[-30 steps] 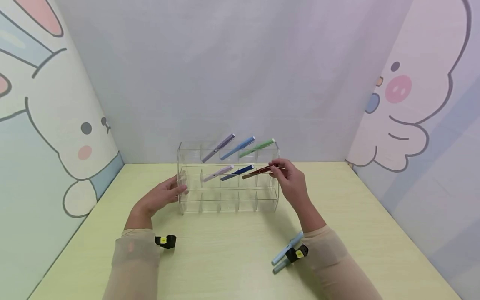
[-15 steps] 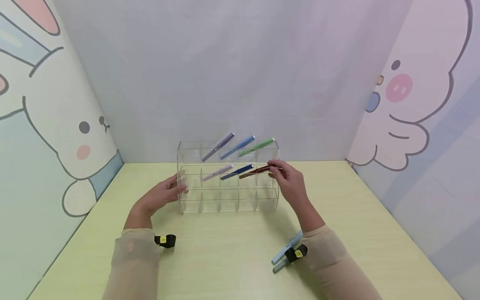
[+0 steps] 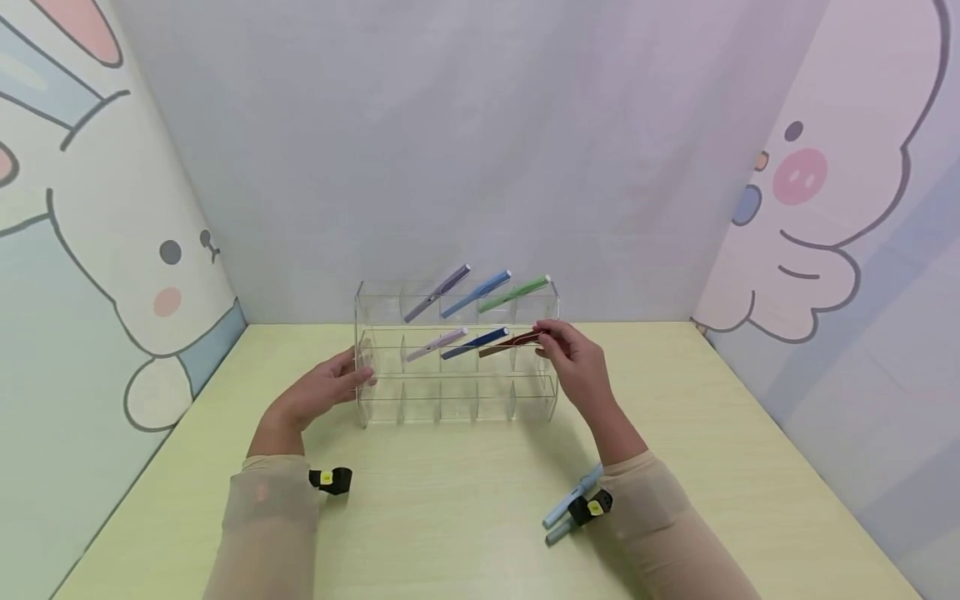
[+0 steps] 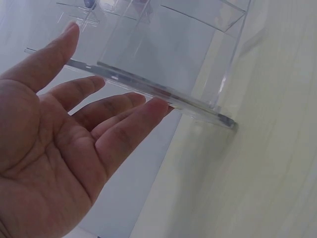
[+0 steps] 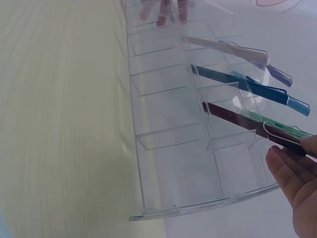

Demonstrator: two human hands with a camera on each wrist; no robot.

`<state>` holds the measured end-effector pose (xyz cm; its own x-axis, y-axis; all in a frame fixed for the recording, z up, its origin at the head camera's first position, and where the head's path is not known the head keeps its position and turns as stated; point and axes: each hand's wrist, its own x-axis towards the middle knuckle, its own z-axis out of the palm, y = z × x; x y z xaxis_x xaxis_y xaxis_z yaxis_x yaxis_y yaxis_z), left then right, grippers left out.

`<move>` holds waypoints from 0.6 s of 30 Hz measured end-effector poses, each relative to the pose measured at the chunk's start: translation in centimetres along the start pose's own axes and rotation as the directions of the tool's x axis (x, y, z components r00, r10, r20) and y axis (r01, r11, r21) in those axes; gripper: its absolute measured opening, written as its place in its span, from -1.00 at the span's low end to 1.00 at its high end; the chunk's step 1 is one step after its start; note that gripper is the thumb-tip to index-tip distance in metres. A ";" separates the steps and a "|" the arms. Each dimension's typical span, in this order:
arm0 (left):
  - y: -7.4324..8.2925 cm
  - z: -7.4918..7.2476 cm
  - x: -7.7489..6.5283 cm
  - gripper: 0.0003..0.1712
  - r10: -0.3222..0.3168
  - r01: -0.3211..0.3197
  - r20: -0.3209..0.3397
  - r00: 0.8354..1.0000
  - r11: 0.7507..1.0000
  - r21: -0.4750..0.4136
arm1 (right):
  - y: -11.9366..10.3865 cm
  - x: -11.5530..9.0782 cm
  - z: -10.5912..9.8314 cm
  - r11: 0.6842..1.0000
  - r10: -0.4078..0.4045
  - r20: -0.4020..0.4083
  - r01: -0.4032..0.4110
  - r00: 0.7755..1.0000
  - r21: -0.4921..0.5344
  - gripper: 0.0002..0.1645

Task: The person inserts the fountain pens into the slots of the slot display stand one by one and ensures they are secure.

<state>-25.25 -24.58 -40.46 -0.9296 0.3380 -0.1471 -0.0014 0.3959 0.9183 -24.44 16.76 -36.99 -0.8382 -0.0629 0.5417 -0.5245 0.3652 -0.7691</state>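
Note:
A clear tiered pen rack (image 3: 459, 400) stands on the table. My left hand (image 3: 324, 390) holds its left side panel, thumb over the edge and fingers along the outer face. In the left wrist view the fingertips meet the panel edge (image 4: 148, 88). With thumb and fingers, my right hand (image 3: 581, 362) pinches the capped end of a dark red pen (image 3: 501, 345). That pen slants into the middle tier, beside a dark blue pen (image 3: 476, 343) and a pale lilac pen (image 3: 437, 344). Above them lean a purple pen (image 3: 438, 294), a blue pen (image 3: 477, 294) and a green pen (image 3: 515, 294).
A light blue pen (image 3: 566, 502) and a grey-green pen (image 3: 559, 533) lie on the table (image 3: 427, 500), partly under the right forearm and its wrist camera (image 3: 591, 506). Behind the rack hangs a pale grey backdrop (image 3: 465, 150), with cartoon-printed panels on both sides.
My right hand has shifted slightly left, moving the dark red pen a little further into the middle tier. My left hand stays on the rack's side.

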 end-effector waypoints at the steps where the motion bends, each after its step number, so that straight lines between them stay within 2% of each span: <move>1: 0.0 0.0 0.0 -0.05 0.000 0.000 0.001 1.000 1.000 -0.001 | 0.0 0.0 -0.1 1.000 -0.004 0.001 0.004 1.000 -0.007 -0.68; 7: 0.0 0.4 0.1 -0.01 0.004 -0.004 0.009 1.000 1.000 -0.007 | -0.3 -0.2 -1.6 0.998 -0.050 -0.018 0.049 0.999 -0.029 -0.61; 13: -0.1 0.2 0.0 -0.01 0.002 -0.002 0.008 1.000 1.000 0.006 | -1.0 -0.5 -3.9 0.990 -0.077 -0.018 0.075 0.997 -0.115 -0.63; 15: -0.1 0.1 0.0 -0.01 0.005 -0.006 0.006 1.000 1.000 0.011 | -1.2 -0.7 -4.8 0.986 -0.063 -0.005 0.061 0.998 -0.154 -0.65; 18: 0.0 -0.1 -0.2 0.00 0.007 -0.007 0.004 1.000 1.000 0.014 | -1.6 -1.2 -6.2 0.970 0.011 0.053 0.003 0.999 -0.243 -0.64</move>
<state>-25.13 -24.76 -40.39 -0.9280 0.3445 -0.1422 0.0104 0.4053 0.9141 -21.65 22.01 -34.36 -0.8505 -0.1082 0.5148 -0.4746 0.5800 -0.6621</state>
